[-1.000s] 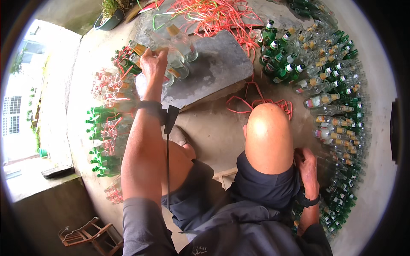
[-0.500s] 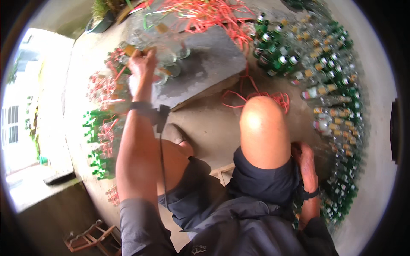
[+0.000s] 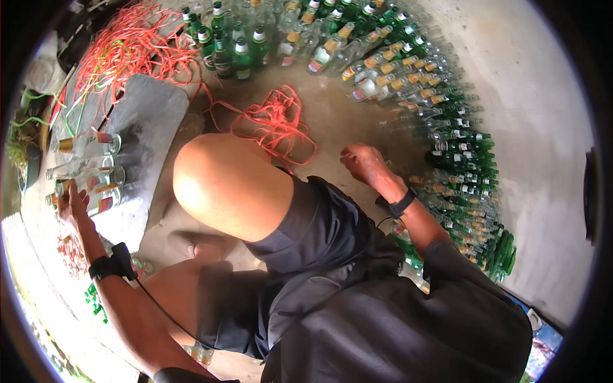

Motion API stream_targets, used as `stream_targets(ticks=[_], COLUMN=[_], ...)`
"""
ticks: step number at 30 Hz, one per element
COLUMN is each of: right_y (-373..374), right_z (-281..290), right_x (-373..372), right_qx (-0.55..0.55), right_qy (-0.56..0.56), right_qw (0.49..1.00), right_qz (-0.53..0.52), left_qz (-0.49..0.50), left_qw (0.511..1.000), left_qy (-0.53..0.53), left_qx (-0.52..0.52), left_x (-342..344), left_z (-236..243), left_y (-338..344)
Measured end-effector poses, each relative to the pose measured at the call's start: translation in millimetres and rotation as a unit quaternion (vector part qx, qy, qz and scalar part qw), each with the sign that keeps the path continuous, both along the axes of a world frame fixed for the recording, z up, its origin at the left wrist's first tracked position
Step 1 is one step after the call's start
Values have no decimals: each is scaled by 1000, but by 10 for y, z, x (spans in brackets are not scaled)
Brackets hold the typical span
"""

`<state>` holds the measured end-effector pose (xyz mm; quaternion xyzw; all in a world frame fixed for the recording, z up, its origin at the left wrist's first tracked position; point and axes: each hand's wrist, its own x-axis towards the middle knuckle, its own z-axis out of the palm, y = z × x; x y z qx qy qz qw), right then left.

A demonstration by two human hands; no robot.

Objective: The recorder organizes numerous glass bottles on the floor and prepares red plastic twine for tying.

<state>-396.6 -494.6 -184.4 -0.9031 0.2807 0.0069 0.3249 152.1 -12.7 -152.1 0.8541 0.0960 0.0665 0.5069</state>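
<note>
My left hand [image 3: 75,201] is at the left, fingers closed round the neck of a glass bottle [image 3: 62,189] among several clear bottles [image 3: 86,145] with gold neck labels, standing on a grey stone slab [image 3: 153,112]. What else lies under those fingers is hidden. My right hand [image 3: 364,163] hangs over the concrete floor right of my bent knee, fingers loosely bent and apart with nothing visible in them. A loose tangle of red strapping [image 3: 274,115] lies between that knee and the bottle rows.
Dense rows of green and clear bottles [image 3: 335,45] curve along the pale wall [image 3: 536,127] at top and right. A large heap of red strapping [image 3: 128,45] lies beyond the slab. A potted plant [image 3: 25,147] and more bottles [image 3: 96,300] are at the left.
The view has swung right, so the slab now sits further left. My right hand has risen from beside my thigh to over the floor. My left hand stays at the slab's bottles.
</note>
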Motion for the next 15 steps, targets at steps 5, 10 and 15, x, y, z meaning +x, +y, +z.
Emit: stream_targets(ticks=[5, 10, 15], right_y=[-531, -1311, -2269], right_z=[-249, -405, -579], right_x=[-513, -1126, -1729], right_qx=[-25, -123, -159], right_qy=[46, 99, 110], right_qw=[994, 971, 944], right_qz=[-92, -180, -268], left_qz=[-12, -38, -24], left_qw=[1000, 999, 998], left_qy=[-18, -34, -51], left_qx=[7, 12, 11], left_x=[112, 223, -30], left_z=[-105, -223, -59], left_y=[154, 386, 422])
